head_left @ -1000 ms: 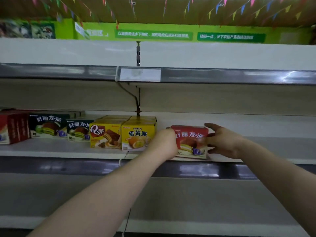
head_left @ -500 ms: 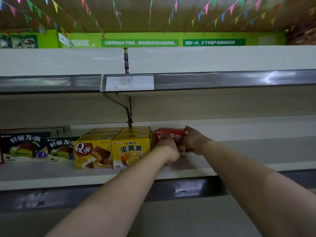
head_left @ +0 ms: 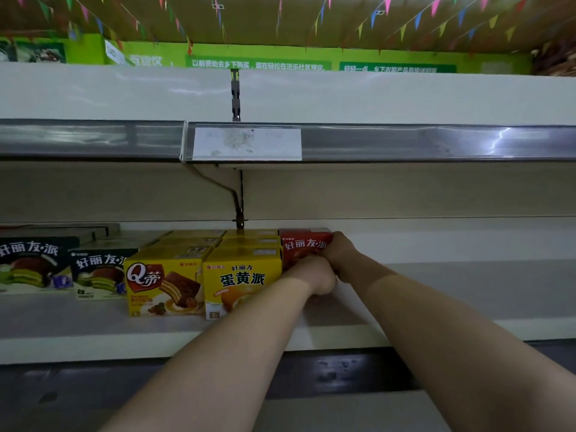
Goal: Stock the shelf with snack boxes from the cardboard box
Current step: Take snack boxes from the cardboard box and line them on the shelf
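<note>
Both hands reach to the back of the shelf (head_left: pixel 436 294), where a red box (head_left: pixel 304 244) stands upright against the rear wall, just right of the yolk-pie box (head_left: pixel 243 283) row and touching its side. The left hand (head_left: pixel 316 275) lies in front of the red box's lower face, fingers curled into a loose fist; the knuckles hide the contact, so whether it grips the box or only presses against it cannot be told. The right hand (head_left: pixel 338 249) wraps the red box's right edge, fingers bent round the corner and holding it. Only the top and the upper front of the red box show above the hands.

Left of the red box, the yolk-pie box heads a row of yellow boxes running back toward the wall. Touching its left side is the Q box (head_left: pixel 163 283), also yellow, with more of its kind behind it. Left of the Q box, and set slightly further back, stands a dark box (head_left: pixel 99 272) with a green-filled cake printed on it, and beyond that a second dark box (head_left: pixel 31 265) at the frame's left edge.

Above the red box a bracket (head_left: pixel 238 201) runs down the rear wall, and the upper shelf's rail carries a blank label (head_left: pixel 247 144). Right of the red box the shelf board is bare white.
</note>
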A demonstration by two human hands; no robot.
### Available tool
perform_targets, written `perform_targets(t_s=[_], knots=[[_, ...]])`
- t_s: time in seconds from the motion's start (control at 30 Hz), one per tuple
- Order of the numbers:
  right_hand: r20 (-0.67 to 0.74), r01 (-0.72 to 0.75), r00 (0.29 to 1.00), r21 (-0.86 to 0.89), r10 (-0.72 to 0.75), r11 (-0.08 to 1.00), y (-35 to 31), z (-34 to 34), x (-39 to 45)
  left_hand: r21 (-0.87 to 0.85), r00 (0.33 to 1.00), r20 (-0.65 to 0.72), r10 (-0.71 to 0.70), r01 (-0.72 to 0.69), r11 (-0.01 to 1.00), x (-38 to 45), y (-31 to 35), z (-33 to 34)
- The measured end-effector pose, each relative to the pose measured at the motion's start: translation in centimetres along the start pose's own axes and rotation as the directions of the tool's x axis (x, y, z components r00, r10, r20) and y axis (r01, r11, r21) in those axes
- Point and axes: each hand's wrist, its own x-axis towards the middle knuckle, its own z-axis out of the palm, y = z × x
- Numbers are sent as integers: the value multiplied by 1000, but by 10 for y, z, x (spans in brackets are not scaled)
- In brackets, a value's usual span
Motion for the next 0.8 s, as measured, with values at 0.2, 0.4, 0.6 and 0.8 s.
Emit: perform_targets(t_s=[0.2, 0.4, 0.6, 0.8], knots=[[13, -65, 998, -15, 65, 998, -7, -4, -6, -106, 999, 36, -6, 9, 994, 4, -3, -3], [42, -98, 994, -76, 101, 992, -6, -18, -19, -82, 1000, -8, 19, -19, 996, 0, -4, -1], [-32, -97, 995, -14, 97, 995, -8, -39, -44, -24, 983, -180, 43, -48, 999, -15, 7, -7], [9, 72, 997, -50, -72, 996, -19, -46, -91, -444, 968, -227, -105, -7, 896, -53, 18, -15]])
